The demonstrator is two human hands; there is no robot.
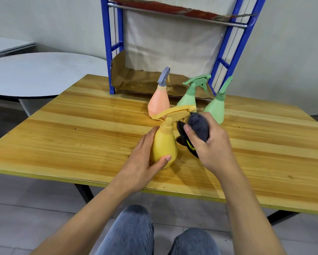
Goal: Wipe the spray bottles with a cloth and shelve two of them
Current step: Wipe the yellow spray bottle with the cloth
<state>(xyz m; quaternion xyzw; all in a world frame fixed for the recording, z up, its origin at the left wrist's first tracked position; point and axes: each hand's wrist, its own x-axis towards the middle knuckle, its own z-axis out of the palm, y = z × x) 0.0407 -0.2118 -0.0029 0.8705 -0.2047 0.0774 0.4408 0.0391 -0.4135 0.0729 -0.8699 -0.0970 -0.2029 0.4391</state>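
The yellow bottle (pixel 163 144) stands upright on the bench (pixel 81 126), close to the near edge. The left hand (pixel 141 162) holds it round its fat belly, with the fingers behind and the thumb in front. I think it holds low so the bottle cannot tip or slide, and so the top is free to be wiped.

The right hand (pixel 211 144) holds the dark cloth (pixel 197 129) in a bunch, its fingers curled tight round it. The cloth is pushed up against the trigger, just under the spray head. A bunched cloth can get into that small bend better than a flat one, so that may be why it is held this way. A bit of cloth hangs down beside the bottle's neck.

3 more bottles stand just behind: the pink bottle (pixel 159 103), the left green bottle (pixel 188 100) and the right green bottle (pixel 216 109). They are close together and near the hands, so each is easy to grab. I cannot tell if any has been wiped.

The blue shelf (pixel 114 52) stands at the back of the bench. Its bottom level has cardboard (pixel 136 80) on it and no bottle, so the 2 bottles are not shelved yet. It is just behind the bottles, so the reach is short. A round table (pixel 35 74) sits off to the left.
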